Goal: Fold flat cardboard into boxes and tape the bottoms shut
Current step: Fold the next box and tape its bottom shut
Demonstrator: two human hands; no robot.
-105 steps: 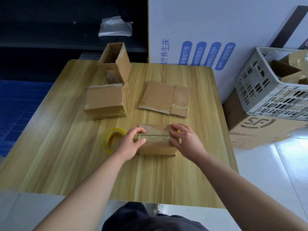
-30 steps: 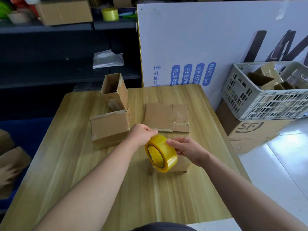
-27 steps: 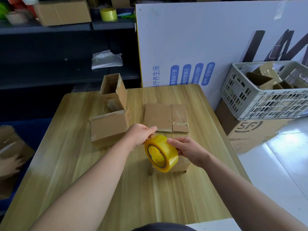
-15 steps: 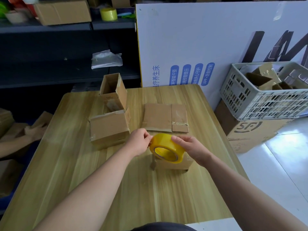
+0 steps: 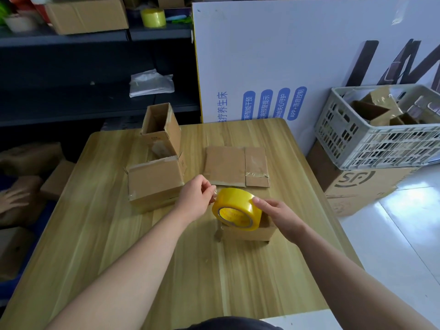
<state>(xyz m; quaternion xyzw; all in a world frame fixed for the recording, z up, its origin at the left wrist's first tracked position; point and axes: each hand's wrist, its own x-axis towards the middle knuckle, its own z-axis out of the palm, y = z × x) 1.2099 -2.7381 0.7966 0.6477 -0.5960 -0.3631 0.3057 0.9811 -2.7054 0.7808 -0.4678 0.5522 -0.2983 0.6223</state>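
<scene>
A small folded cardboard box (image 5: 250, 233) stands on the wooden table (image 5: 214, 277), partly hidden behind a yellow tape roll (image 5: 235, 208). My right hand (image 5: 279, 216) holds the roll from its right side, just above the box. My left hand (image 5: 196, 201) pinches at the roll's upper left edge with thumb and fingers. A flat cardboard piece (image 5: 235, 166) lies beyond the roll. Two finished boxes sit to the left: a closed one (image 5: 154, 181) and an open one (image 5: 162, 128) behind it.
A white panel (image 5: 297, 55) stands behind the table. A grey plastic crate (image 5: 381, 144) with cardboard rests on a big carton (image 5: 362, 186) at the right. Dark shelves fill the back left. Another person's hand (image 5: 14, 198) and boxes are at the left edge.
My left hand picked the roll up from the table beside the box and passed it to my right hand. Over the last second the roll tilted and sank toward the box.
</scene>
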